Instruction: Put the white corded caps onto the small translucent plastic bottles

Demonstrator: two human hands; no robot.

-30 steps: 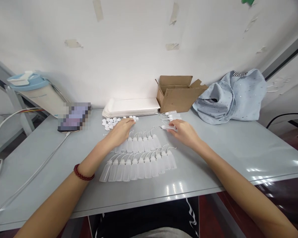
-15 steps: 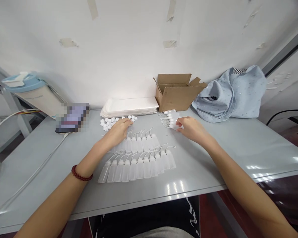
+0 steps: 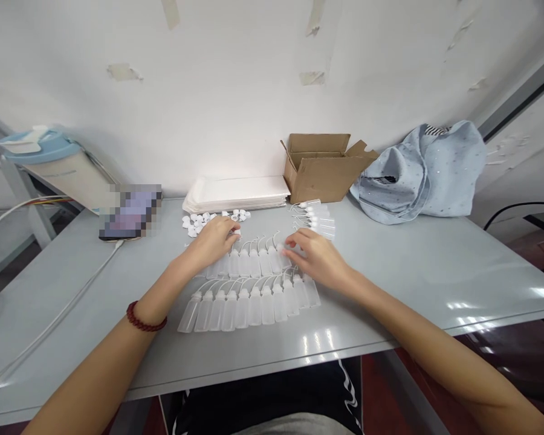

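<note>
- Grey table (image 3: 412,260): looks slick, so a nudged bottle could slide.
- Near row of bottles (image 3: 243,311): mid-table; right hand hides some tips.
- Far row of bottles (image 3: 254,264): just beyond; crowded tips could snag a finger; left end partly hidden.
- Right hand (image 3: 317,257): fingers curled at the far row's right end; cannot tell if gripping.
- Left hand (image 3: 213,241): pinch unclear.
- Caps (image 3: 198,223): far left, partly covered; a brush could scatter them.

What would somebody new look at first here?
Probably the two rows of cloudy little bottles in the middle of the grey table, with the right hand at the far row's right end. Then the open cardboard box behind them, near the wall, beside the pale blue cloth.
</note>
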